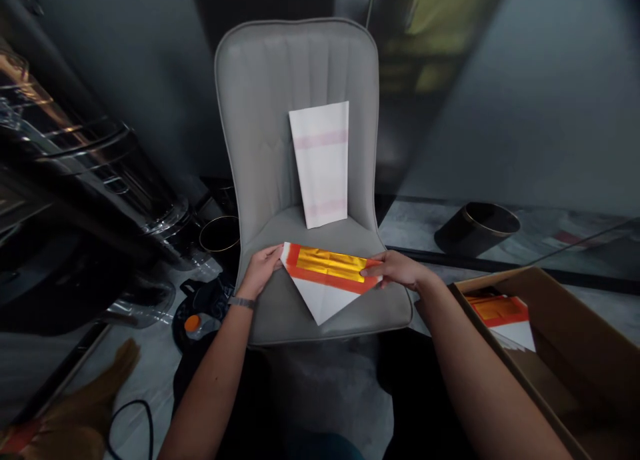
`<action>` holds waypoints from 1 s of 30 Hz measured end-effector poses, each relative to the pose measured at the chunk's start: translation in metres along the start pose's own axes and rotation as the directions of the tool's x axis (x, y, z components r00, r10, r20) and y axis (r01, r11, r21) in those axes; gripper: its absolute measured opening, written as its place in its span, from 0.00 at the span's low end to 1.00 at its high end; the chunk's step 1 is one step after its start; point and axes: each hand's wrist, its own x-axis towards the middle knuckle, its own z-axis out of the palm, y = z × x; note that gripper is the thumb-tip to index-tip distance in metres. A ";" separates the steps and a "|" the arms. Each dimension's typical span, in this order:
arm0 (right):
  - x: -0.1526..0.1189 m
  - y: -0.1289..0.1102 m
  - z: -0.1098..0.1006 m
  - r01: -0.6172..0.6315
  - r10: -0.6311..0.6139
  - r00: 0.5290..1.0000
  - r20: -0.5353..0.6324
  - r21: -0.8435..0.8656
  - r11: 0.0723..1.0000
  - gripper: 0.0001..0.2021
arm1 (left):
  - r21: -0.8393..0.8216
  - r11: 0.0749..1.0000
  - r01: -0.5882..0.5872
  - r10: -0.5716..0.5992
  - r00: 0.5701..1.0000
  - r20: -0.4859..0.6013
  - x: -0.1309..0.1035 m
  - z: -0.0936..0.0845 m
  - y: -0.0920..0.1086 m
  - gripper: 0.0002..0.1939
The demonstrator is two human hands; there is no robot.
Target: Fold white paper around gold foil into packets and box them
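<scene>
A folded sheet of paper (320, 299), white with an orange band and a gold foil strip, is held just over the chair seat, its pointed white corner toward me. My left hand (263, 268) pinches its left end between thumb and fingers. At the right end, my right hand (397, 270) grips it, thumb on top near the gold foil and fingers partly hidden below. Behind it, a stack of white paper sheets (323, 167) with faint pink bands leans against the backrest of the grey chair (257, 113).
An open cardboard box (575, 340) on the right contains similar folded papers (505, 317). Black bins stand at the right (477, 230) and left (220, 237) of the chair. Plastic-wrapped dark objects (100, 147) crowd the left side. A black cable (150, 420) lies on the floor.
</scene>
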 end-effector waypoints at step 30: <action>0.001 0.005 0.013 0.169 -0.084 0.975 -0.203 0.448 0.878 0.13 | -0.226 0.972 0.069 -0.067 0.998 0.019 0.001 0.000 0.018 0.16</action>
